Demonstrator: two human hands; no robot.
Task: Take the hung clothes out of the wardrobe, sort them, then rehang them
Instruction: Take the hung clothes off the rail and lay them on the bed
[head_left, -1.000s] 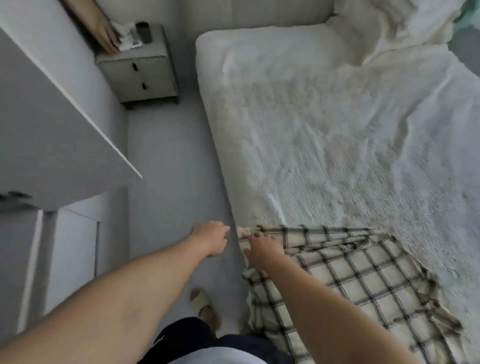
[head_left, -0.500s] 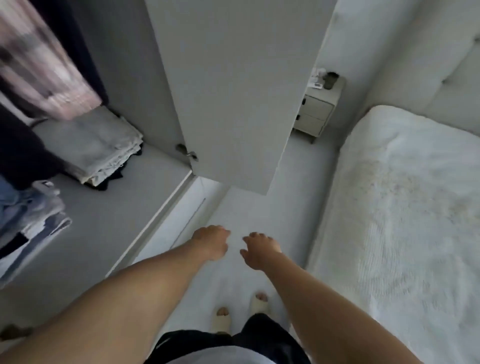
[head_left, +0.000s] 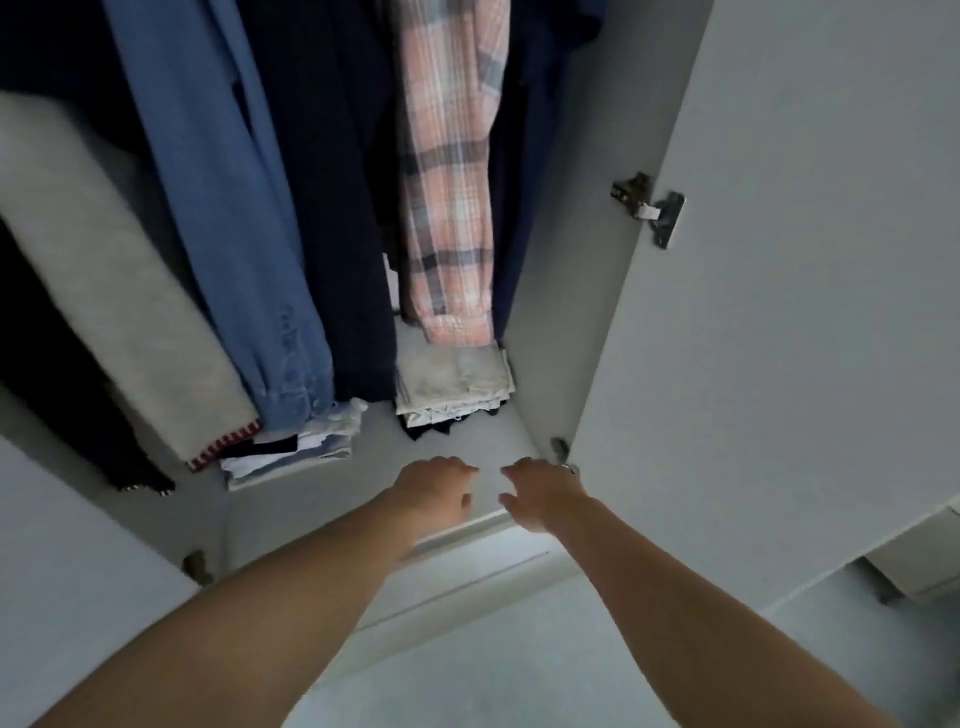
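Observation:
The open wardrobe fills the view, with several garments hanging in it. A pink plaid shirt (head_left: 451, 208) hangs at the right, a dark navy garment (head_left: 332, 197) beside it, then a blue denim shirt (head_left: 228, 208) and a cream knit with a red-striped hem (head_left: 130, 312) further left. My left hand (head_left: 434, 491) and my right hand (head_left: 540, 493) reach side by side over the wardrobe floor (head_left: 467, 431), below the hems. Both hang with loosely curled fingers and hold nothing.
Two stacks of folded clothes lie on the wardrobe floor: a beige one (head_left: 452, 384) at the right and a mixed white one (head_left: 291, 452) at the left. The open white door (head_left: 779, 312) with its metal hinge (head_left: 649, 205) stands close at the right. Pale floor lies below.
My view has swung from the bed with the checked shirt to the wardrobe's inside. My right hand has let go of the checked shirt, and both empty hands now reach toward the hanging clothes.

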